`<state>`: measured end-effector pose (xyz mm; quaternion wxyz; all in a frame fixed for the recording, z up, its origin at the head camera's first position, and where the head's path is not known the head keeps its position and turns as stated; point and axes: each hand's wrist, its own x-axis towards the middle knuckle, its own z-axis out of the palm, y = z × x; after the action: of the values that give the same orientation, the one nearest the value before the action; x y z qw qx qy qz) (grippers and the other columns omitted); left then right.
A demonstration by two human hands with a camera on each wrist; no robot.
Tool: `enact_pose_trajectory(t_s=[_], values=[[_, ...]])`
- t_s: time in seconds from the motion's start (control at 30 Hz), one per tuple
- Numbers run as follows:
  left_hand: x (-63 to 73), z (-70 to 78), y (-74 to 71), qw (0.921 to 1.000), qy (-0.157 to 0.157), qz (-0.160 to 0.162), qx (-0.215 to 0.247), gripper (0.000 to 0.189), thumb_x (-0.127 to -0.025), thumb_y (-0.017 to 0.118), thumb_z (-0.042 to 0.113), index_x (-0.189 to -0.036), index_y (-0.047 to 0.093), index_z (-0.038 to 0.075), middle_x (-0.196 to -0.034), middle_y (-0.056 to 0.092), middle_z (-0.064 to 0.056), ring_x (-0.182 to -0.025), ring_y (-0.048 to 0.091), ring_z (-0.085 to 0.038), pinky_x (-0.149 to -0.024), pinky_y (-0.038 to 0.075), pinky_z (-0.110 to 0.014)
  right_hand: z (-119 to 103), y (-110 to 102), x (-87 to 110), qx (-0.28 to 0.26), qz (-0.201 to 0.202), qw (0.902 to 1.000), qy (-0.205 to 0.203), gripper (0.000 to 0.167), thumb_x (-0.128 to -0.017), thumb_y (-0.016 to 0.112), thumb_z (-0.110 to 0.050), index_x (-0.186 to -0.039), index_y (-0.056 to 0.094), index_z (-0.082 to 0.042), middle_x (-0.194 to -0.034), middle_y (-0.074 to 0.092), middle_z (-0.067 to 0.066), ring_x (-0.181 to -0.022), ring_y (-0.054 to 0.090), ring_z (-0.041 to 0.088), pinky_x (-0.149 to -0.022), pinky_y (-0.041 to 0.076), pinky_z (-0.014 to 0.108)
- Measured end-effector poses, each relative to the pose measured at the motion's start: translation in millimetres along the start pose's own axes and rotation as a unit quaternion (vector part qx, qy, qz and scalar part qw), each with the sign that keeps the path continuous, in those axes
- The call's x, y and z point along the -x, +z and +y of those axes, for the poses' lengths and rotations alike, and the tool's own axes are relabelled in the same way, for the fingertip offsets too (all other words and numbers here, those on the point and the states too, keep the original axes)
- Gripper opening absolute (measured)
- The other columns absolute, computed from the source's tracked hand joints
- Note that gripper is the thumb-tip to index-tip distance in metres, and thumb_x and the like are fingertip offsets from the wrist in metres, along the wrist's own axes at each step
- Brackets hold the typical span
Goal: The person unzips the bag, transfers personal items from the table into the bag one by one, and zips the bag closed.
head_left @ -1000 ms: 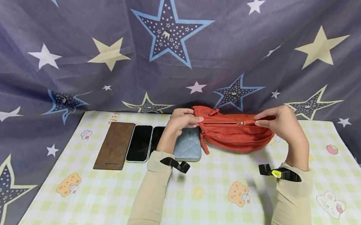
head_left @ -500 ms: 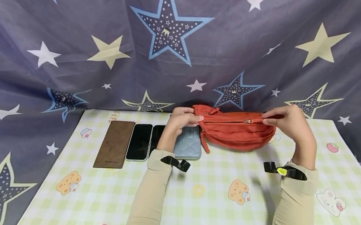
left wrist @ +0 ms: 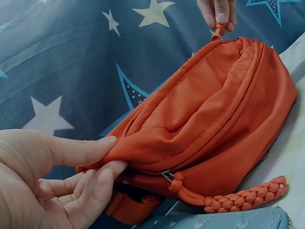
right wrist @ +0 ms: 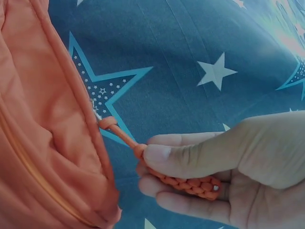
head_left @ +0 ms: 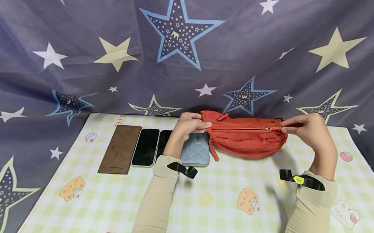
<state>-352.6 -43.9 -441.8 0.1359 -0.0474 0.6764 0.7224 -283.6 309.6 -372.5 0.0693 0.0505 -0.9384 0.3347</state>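
Note:
An orange-red waist bag [head_left: 246, 140] lies at the back of the table, its top zip running left to right. My left hand [head_left: 187, 126] pinches the bag's left end between thumb and fingers. Over at the right end, my right hand [head_left: 311, 132] holds the braided zipper pull [right wrist: 193, 185], thumb pressed on it, the cord stretched taut from the zip. The metal slider [head_left: 266, 129] sits near the right end of the zip. A second braided pull [left wrist: 248, 196] hangs loose at the bag's left. What is inside the bag is hidden.
Left of the bag lie a light-blue quilted wallet [head_left: 196, 152], a dark phone partly behind my left wrist, another phone [head_left: 145, 148] and a flat brown wallet [head_left: 120, 149]. They rest on a checked tablecloth [head_left: 216, 227]. A star-patterned curtain [head_left: 235, 53] stands right behind the bag.
My right hand has moved to the right with the zipper pull, and the slider has travelled rightward along the zip. My left hand stays on the bag's left end.

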Motion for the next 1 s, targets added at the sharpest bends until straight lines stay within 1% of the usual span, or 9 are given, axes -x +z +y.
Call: enact_pose_trajectory(t_s=[0.13, 0.33, 0.43, 0.63, 0.8, 0.93, 1.0], values=[[-0.2, 1.4, -0.2, 1.0, 0.0, 0.0, 0.001, 0.024, -0.083, 0.08, -0.004, -0.104, 0.067, -0.005, -0.07, 0.069, 0.0, -0.056, 0.068, -0.006, -0.056, 0.058, -0.019, 2, -4, 0.7, 0.004, 0.004, 1.0, 0.006, 0.015, -0.087, 0.081, -0.009, -0.1, 0.081, -0.002, -0.095, 0.078, 0.016, -0.071, 0.056, -0.014, -0.064, 0.046, 0.012], [1.0, 1.8, -1.1, 1.0, -0.003, 0.004, -0.006, 0.029, -0.084, 0.08, -0.002, -0.109, 0.066, -0.006, -0.071, 0.069, -0.001, -0.056, 0.068, -0.006, -0.055, 0.058, -0.019, 8, -9, 2.7, 0.015, 0.017, 0.9997, 0.011, 0.016, -0.087, 0.081, -0.009, -0.101, 0.081, -0.001, -0.093, 0.079, 0.017, -0.07, 0.053, -0.017, -0.063, 0.045, 0.01], [1.6, 0.8, -1.9, 0.9999, -0.005, 0.006, -0.009, 0.029, -0.084, 0.08, -0.002, -0.109, 0.067, -0.006, -0.071, 0.068, -0.001, -0.055, 0.068, -0.007, -0.055, 0.057, -0.018, 12, -10, 4.9, 0.017, 0.022, 0.9996, 0.01, 0.016, -0.087, 0.081, -0.009, -0.101, 0.081, -0.001, -0.091, 0.079, 0.017, -0.07, 0.053, -0.017, -0.062, 0.045, 0.009], [1.3, -2.2, -4.6, 0.9999, -0.002, 0.008, -0.015, 0.03, -0.084, 0.08, -0.002, -0.11, 0.068, -0.007, -0.072, 0.069, 0.0, -0.056, 0.068, -0.007, -0.055, 0.058, -0.018, 21, -11, 8.0, 0.01, 0.032, 0.9994, 0.009, 0.015, -0.087, 0.081, -0.008, -0.1, 0.08, 0.001, -0.089, 0.078, 0.017, -0.07, 0.054, -0.016, -0.062, 0.045, 0.008], [1.1, -1.3, -8.3, 0.9997, 0.003, 0.013, -0.021, 0.031, -0.083, 0.08, -0.002, -0.112, 0.068, -0.007, -0.074, 0.069, 0.0, -0.058, 0.069, -0.007, -0.058, 0.059, -0.019, 27, -14, 8.5, 0.0, 0.038, 0.9992, 0.012, 0.017, -0.087, 0.081, -0.007, -0.1, 0.079, 0.003, -0.085, 0.078, 0.014, -0.067, 0.056, -0.018, -0.062, 0.045, 0.006], [1.4, -0.5, -8.9, 0.9997, -0.005, 0.01, -0.02, 0.031, -0.084, 0.08, -0.001, -0.112, 0.068, -0.006, -0.074, 0.069, 0.0, -0.058, 0.069, -0.007, -0.058, 0.059, -0.019, 32, -14, 8.4, -0.004, 0.038, 0.9991, 0.017, 0.019, -0.087, 0.081, -0.008, -0.102, 0.079, 0.003, -0.088, 0.079, 0.015, -0.069, 0.056, -0.017, -0.063, 0.045, 0.006], [1.1, -0.8, -8.7, 0.9998, -0.008, 0.008, -0.019, 0.031, -0.084, 0.08, -0.001, -0.112, 0.069, -0.006, -0.074, 0.069, 0.0, -0.058, 0.069, -0.007, -0.058, 0.059, -0.019, 35, -14, 8.4, -0.006, 0.036, 0.9991, 0.021, 0.019, -0.087, 0.081, -0.009, -0.103, 0.079, 0.002, -0.089, 0.079, 0.013, -0.071, 0.057, -0.017, -0.064, 0.045, 0.006]])
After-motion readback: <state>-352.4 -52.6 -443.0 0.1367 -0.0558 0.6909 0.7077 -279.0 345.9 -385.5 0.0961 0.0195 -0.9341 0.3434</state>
